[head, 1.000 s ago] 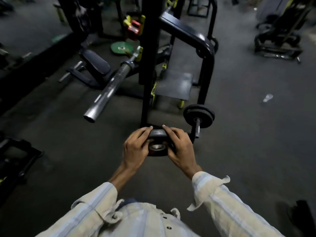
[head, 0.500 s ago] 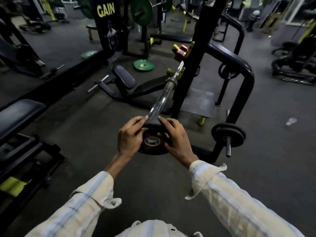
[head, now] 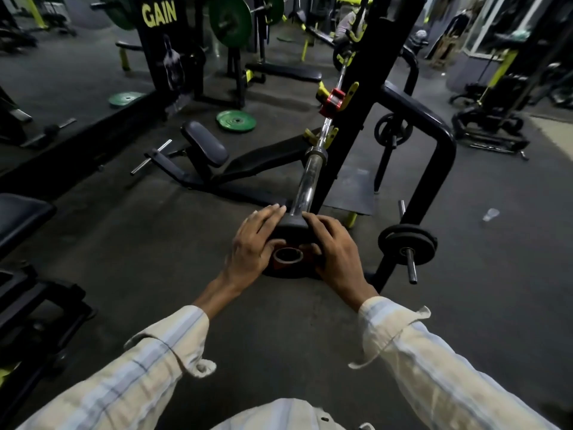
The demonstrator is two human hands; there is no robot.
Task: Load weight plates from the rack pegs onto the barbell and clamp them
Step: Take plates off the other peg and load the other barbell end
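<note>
While both hands grip it, a small black weight plate sits at the near end of the barbell. Left hand and right hand curl fingers over opposite rims. More plates hang on the rack peg, right.

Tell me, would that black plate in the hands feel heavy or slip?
Probably heavy for its size: the small black round weight plate is gripped by both the left hand and right hand. Likely rigid. Its round rim would probably roll if dropped on edge.
</note>
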